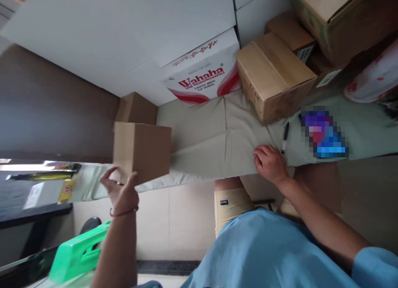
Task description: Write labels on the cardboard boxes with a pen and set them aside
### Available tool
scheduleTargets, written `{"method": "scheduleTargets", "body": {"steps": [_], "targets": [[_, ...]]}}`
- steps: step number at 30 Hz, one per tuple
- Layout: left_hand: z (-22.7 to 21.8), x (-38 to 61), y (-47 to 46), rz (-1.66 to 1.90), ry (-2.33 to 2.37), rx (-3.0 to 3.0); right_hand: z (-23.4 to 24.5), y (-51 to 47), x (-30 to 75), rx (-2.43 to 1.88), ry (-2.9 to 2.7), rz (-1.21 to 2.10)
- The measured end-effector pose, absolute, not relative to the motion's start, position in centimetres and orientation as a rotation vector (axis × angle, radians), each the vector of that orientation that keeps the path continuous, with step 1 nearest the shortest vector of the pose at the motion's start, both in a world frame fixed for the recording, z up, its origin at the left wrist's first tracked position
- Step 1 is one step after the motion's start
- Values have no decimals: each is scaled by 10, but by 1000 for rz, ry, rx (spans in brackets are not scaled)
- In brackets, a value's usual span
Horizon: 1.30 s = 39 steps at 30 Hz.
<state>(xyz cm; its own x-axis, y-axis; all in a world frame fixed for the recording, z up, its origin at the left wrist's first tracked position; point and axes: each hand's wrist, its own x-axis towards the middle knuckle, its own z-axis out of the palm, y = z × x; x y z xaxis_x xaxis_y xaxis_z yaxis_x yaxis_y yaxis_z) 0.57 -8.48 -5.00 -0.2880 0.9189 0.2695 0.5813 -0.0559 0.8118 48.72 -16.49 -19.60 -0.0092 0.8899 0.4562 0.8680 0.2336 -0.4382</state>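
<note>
Cardboard box [152, 153]: here it is, left of centre in the frame, right by the near edge of the counter [202, 145]; whether its bottom touches the cloth or hangs just above, I can't tell.
Left grip [122, 194]: closed partway around the box's lower near corner, thumb on the side towards us, fingers spread at the left; one-handed and low down, so if the weight sits high or far right, the box could well tip or twist free.
Counter edge: that's the danger line; a slip towards the bottom of the frame would likely send the box down to the floor [183, 221].
Small box [137, 107]: just behind, upper left, partly hidden; contact is unclear, but a shove up the frame would probably ram the two together.
Cloth: wrinkled at mid-frame, and a box dragged across might catch and bunch it.
Right grip [270, 163]: over on the right, fingers curled loosely on the cloth, nothing visible in it; the palm is hidden, so how tightly it's closed I can't tell, and it's no help to the box from there.
Pen [285, 137]: right beside that grip; a careless sweep could roll it off.
Phone [325, 132]: farther right, near the edge, exposed to the same swipe.
</note>
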Motion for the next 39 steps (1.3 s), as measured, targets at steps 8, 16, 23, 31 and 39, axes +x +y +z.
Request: {"method": "scheduleTargets", "body": {"steps": [8,16,23,31,39], "targets": [[-62,120,-154,920,1338,1544,-174,-182,508,-1449,-1165,826],[-65,196,-121,804,973,1806,-157,-259,533,-1335,-991,1000],[-103,225,-129,917,996,1719,-161,-280,539,-1537,-1162,856],[-125,217,-145,1056,1030,1245,-145,-255,544,-1414,-1242,759],[-95,218,-157,1277,1111,1223,-122,-247,537,-1354,-812,1011]]}}
